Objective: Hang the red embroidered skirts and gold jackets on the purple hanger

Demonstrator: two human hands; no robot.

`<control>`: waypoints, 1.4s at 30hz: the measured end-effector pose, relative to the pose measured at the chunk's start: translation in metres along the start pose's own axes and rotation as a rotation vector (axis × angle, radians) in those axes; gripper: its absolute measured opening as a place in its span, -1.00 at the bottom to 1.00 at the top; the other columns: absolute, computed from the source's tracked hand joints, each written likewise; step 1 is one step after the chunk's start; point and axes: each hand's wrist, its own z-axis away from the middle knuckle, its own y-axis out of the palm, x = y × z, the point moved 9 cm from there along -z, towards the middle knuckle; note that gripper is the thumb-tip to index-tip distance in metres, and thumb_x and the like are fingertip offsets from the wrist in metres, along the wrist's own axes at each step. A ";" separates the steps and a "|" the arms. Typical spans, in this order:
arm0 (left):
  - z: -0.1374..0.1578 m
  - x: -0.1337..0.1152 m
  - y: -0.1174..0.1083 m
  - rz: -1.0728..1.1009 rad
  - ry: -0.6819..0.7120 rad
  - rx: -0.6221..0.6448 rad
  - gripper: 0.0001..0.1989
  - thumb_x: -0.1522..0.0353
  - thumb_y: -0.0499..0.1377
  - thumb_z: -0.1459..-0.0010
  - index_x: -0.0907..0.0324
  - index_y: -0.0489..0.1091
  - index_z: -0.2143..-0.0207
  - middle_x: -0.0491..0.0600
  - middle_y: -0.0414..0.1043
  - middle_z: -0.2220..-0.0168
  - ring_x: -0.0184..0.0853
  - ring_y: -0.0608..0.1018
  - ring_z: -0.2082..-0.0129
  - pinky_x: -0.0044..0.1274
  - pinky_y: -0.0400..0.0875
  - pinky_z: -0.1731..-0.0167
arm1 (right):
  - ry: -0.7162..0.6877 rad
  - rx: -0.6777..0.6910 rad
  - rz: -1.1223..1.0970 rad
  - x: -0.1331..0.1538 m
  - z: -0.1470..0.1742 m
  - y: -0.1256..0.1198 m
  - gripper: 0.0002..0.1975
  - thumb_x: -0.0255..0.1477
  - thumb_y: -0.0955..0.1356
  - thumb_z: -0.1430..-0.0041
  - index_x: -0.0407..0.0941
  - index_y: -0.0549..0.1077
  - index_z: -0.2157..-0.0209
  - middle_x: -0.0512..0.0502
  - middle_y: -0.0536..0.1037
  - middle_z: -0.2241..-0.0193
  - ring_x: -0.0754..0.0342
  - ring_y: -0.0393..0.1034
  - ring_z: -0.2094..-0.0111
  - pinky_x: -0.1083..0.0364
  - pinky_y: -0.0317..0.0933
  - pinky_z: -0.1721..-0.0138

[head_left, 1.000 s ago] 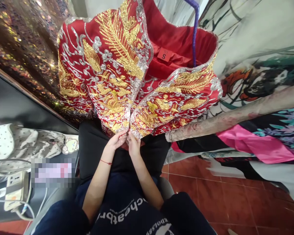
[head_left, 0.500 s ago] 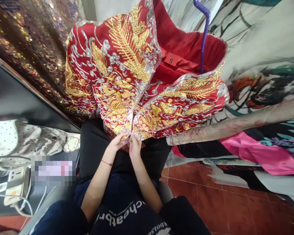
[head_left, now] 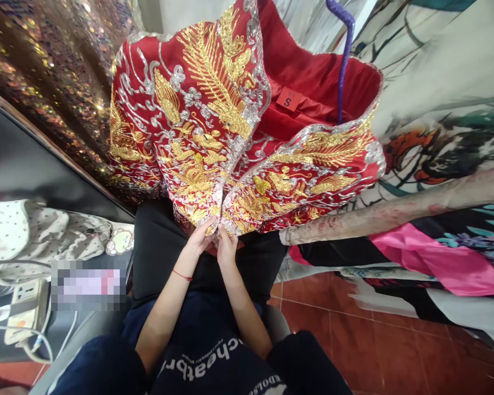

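Observation:
A red jacket (head_left: 201,159) with gold and silver embroidery hangs in front of me from a purple hanger (head_left: 344,66). Inside its collar shows a red size label (head_left: 287,99) marked S. Its lower front reaches down to my lap. At the bottom of the front opening, my left hand (head_left: 200,237) pinches one edge of the jacket. Close beside it my right hand (head_left: 227,245) grips the other edge, fingers closed. The fingertips nearly meet, and what lies between them is too small to make out.
A brown sequined fabric (head_left: 69,71) hangs at left beside a dark panel (head_left: 37,148). On the left surface lie a spotted cloth (head_left: 66,236), a power strip (head_left: 24,310) with cables, and a blurred-out item (head_left: 88,285). Patterned garments (head_left: 436,137) and a pink fabric (head_left: 444,260) hang at right.
My left hand has shifted slightly, its thumb now a little higher on the jacket edge. The jacket and my right hand are almost unmoved.

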 end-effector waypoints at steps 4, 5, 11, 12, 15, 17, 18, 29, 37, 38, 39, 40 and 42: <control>0.003 -0.002 0.001 -0.004 0.001 -0.022 -0.86 0.43 0.44 0.02 0.24 0.55 0.38 -0.04 0.58 0.34 -0.41 0.54 0.41 -0.58 0.43 0.39 | 0.013 -0.012 0.027 -0.004 -0.001 -0.003 -0.38 -0.11 0.55 0.14 -0.16 0.57 0.05 -0.26 0.65 0.02 -0.12 0.55 -0.04 -0.08 0.44 -0.06; 0.003 -0.003 0.001 -0.005 0.002 -0.027 -0.86 0.44 0.44 0.03 0.24 0.56 0.38 -0.04 0.58 0.34 -0.41 0.54 0.41 -0.58 0.43 0.40 | 0.016 -0.015 0.032 -0.005 -0.001 -0.003 -0.37 -0.10 0.55 0.14 -0.16 0.57 0.05 -0.26 0.65 0.02 -0.12 0.55 -0.02 -0.07 0.46 -0.02; 0.009 -0.005 0.006 -0.005 0.005 -0.045 -0.85 0.47 0.44 0.06 0.25 0.54 0.41 -0.05 0.56 0.40 -0.41 0.54 0.45 -0.57 0.43 0.43 | 0.024 -0.044 0.041 -0.008 -0.002 -0.011 -0.41 -0.11 0.56 0.17 -0.18 0.58 0.13 -0.26 0.67 0.08 -0.04 0.59 0.16 0.06 0.46 0.26; 0.009 -0.004 0.006 0.000 0.005 -0.049 -0.84 0.47 0.44 0.07 0.25 0.54 0.41 -0.05 0.56 0.40 -0.42 0.53 0.46 -0.57 0.44 0.43 | 0.022 -0.047 0.042 -0.007 -0.002 -0.011 -0.42 -0.11 0.56 0.17 -0.18 0.58 0.14 -0.26 0.67 0.09 -0.04 0.59 0.17 0.06 0.46 0.26; 0.010 -0.002 0.006 0.019 0.005 -0.070 -0.82 0.48 0.45 0.09 0.24 0.54 0.41 -0.06 0.57 0.39 -0.42 0.55 0.45 -0.59 0.45 0.44 | 0.006 -0.047 0.040 -0.002 -0.001 -0.011 -0.42 -0.14 0.56 0.17 -0.17 0.58 0.12 -0.25 0.66 0.06 -0.07 0.59 0.10 0.00 0.48 0.12; 0.010 -0.002 0.005 0.029 0.000 -0.087 -0.81 0.48 0.46 0.10 0.24 0.55 0.39 -0.05 0.59 0.37 -0.42 0.57 0.42 -0.60 0.46 0.43 | -0.007 -0.042 0.043 0.002 -0.001 -0.010 -0.41 -0.15 0.56 0.17 -0.18 0.58 0.10 -0.26 0.65 0.03 -0.10 0.57 0.03 -0.06 0.47 0.01; 0.010 -0.002 0.004 0.031 -0.003 -0.094 -0.80 0.49 0.46 0.11 0.24 0.55 0.38 -0.05 0.59 0.36 -0.42 0.58 0.42 -0.60 0.46 0.42 | -0.013 -0.040 0.047 0.004 0.000 -0.009 -0.40 -0.15 0.56 0.17 -0.18 0.57 0.10 -0.27 0.65 0.03 -0.12 0.57 0.01 -0.08 0.45 -0.03; 0.014 -0.005 0.009 0.024 0.116 -0.072 -0.68 0.42 0.50 0.18 0.28 0.56 0.32 -0.02 0.61 0.38 -0.35 0.60 0.43 -0.53 0.52 0.37 | 0.063 0.033 0.282 0.018 -0.001 -0.008 -0.46 0.04 0.47 0.01 -0.19 0.57 0.29 -0.12 0.66 0.44 0.04 0.55 0.43 0.12 0.38 0.45; 0.012 -0.021 -0.006 -0.030 0.150 -0.087 -0.53 0.44 0.53 0.24 0.30 0.57 0.20 0.05 0.65 0.21 -0.25 0.65 0.23 -0.41 0.53 0.06 | 0.121 0.460 0.754 0.063 0.025 0.003 -0.51 0.04 0.44 -0.09 -0.13 0.57 0.48 -0.02 0.57 0.63 0.15 0.44 0.66 0.19 0.29 0.55; 0.012 -0.021 -0.005 -0.043 0.136 -0.079 -0.55 0.43 0.54 0.25 0.31 0.58 0.23 0.06 0.65 0.24 -0.25 0.64 0.27 -0.40 0.53 0.09 | 0.052 0.392 0.715 0.071 0.021 0.004 -0.55 0.03 0.45 -0.08 -0.12 0.58 0.43 -0.01 0.59 0.60 0.16 0.45 0.64 0.18 0.30 0.52; 0.012 -0.020 -0.005 -0.055 0.127 -0.068 -0.57 0.44 0.54 0.25 0.32 0.58 0.25 0.05 0.65 0.26 -0.25 0.64 0.29 -0.41 0.53 0.11 | 0.032 0.353 0.677 0.073 0.018 0.006 -0.55 0.02 0.46 -0.07 -0.11 0.57 0.41 -0.01 0.60 0.58 0.15 0.45 0.64 0.18 0.30 0.52; 0.012 -0.020 -0.004 -0.064 0.124 -0.056 -0.57 0.44 0.54 0.27 0.31 0.59 0.26 0.04 0.65 0.27 -0.27 0.64 0.30 -0.43 0.53 0.13 | 0.048 0.343 0.647 0.070 0.015 0.009 -0.54 0.04 0.46 -0.05 -0.12 0.56 0.40 -0.02 0.61 0.57 0.15 0.45 0.64 0.18 0.28 0.54; 0.013 -0.022 -0.003 -0.080 0.127 -0.038 -0.56 0.45 0.55 0.30 0.29 0.59 0.27 0.02 0.66 0.28 -0.29 0.64 0.30 -0.47 0.53 0.16 | 0.103 0.371 0.608 0.059 0.011 0.014 -0.49 0.08 0.43 -0.05 -0.14 0.54 0.40 -0.05 0.62 0.56 0.15 0.43 0.67 0.18 0.19 0.61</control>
